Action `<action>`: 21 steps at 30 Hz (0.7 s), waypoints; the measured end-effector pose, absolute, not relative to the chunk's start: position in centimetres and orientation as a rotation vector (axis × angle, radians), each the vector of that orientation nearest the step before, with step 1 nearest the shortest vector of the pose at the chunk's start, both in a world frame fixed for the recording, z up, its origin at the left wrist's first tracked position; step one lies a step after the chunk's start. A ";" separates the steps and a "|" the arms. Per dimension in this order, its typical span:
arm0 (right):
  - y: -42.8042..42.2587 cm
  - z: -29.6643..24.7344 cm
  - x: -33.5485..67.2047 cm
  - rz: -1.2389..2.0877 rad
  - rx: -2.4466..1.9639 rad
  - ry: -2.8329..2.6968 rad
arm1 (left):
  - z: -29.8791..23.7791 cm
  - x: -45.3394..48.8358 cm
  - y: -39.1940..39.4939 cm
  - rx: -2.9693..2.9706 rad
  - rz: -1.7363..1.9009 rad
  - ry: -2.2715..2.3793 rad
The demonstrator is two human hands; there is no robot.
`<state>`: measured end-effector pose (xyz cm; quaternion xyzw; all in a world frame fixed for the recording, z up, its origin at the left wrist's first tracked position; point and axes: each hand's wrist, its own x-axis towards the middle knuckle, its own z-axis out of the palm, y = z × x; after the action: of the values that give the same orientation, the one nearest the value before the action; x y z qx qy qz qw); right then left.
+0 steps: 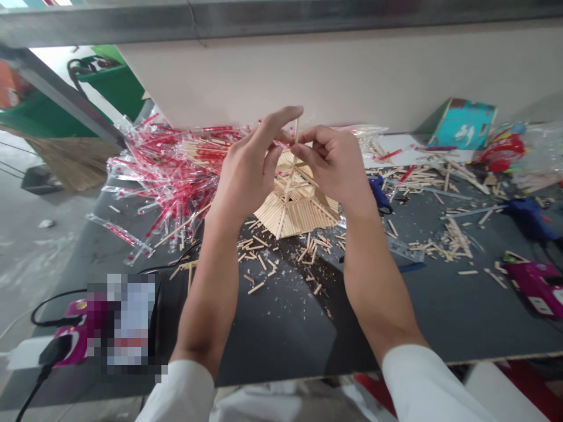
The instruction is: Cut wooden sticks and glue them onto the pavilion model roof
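Observation:
A model of wooden sticks (303, 218), with a sloped, many-sided roof shape, stands at the middle of the table. From its top a thin wooden stick (296, 130) rises upright. My right hand (336, 161) is closed, thumb and index finger pinching this stick low down. On the other side my left hand (248, 164) is curled about the same stick; its index finger stretches to the upper end, and its thumb points at the model's top. The fingers partly hide the joint between stick and model.
Clear-and-red plastic wrappers (171, 170) are heaped at the left. Cut stick pieces (264, 258) and crumbs litter the dark table (281, 334). A blue glue gun (528, 217) and purple power strip (534, 287) lie right; a blurred-out phone (132, 322) lies left. A teal box (464, 126) stands behind.

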<state>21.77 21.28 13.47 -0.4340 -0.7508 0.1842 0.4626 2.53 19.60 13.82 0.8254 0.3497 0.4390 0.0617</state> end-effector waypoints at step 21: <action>18.0 16.7 23.6 0.456 -1.047 -1.814 | 13.6 2.4 20.0 2.416 1.291 1.038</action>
<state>23.63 17.96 16.70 -0.4290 -0.7429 0.1870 0.4786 2.45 20.02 13.58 0.8201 0.3523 0.4383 0.1058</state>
